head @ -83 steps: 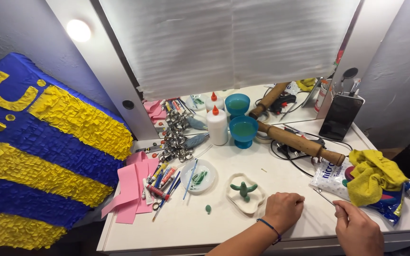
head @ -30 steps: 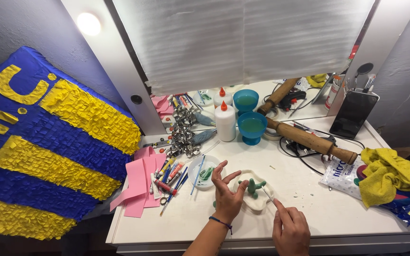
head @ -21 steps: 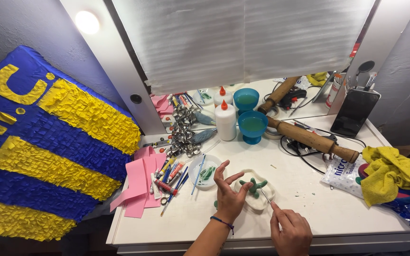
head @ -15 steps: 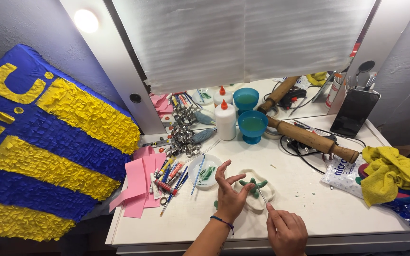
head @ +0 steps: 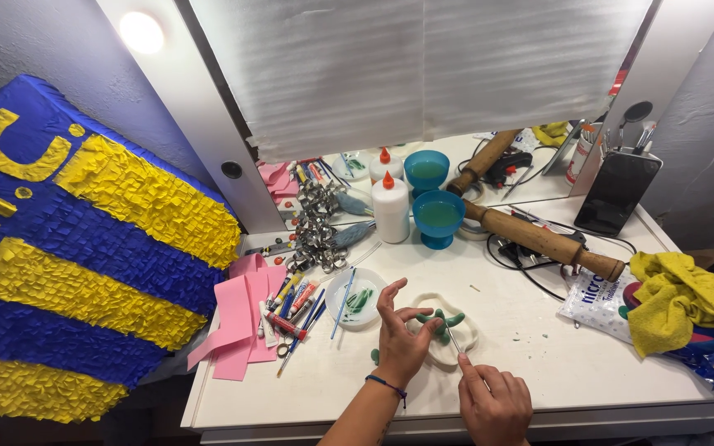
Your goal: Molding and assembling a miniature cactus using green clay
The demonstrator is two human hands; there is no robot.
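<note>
A white clay shape (head: 464, 338) lies flat on the white table (head: 588, 372), with a small green clay figure (head: 442, 322) on top of it. My left hand (head: 400, 340) rests at its left side, thumb and forefinger touching the green figure, the other fingers spread upward. My right hand (head: 494, 403) sits near the table's front edge and pinches a thin metal tool (head: 454, 339) whose tip reaches the green figure. A small green clay bit (head: 375, 355) lies by my left wrist.
Left of the hands are a small white dish with green paint (head: 356, 298), brushes and paint tubes (head: 291, 301) and pink paper (head: 237, 318). Behind stand a glue bottle (head: 390, 210), a blue cup (head: 438, 216) and a wooden rolling pin (head: 549, 243). A yellow cloth (head: 678, 301) lies right; a blue-and-yellow fringed piñata (head: 68, 248) fills the left.
Both hands have come from the table's right front to the white clay shape. My left hand settled on the green figure and my right hand brought the thin tool up to it.
</note>
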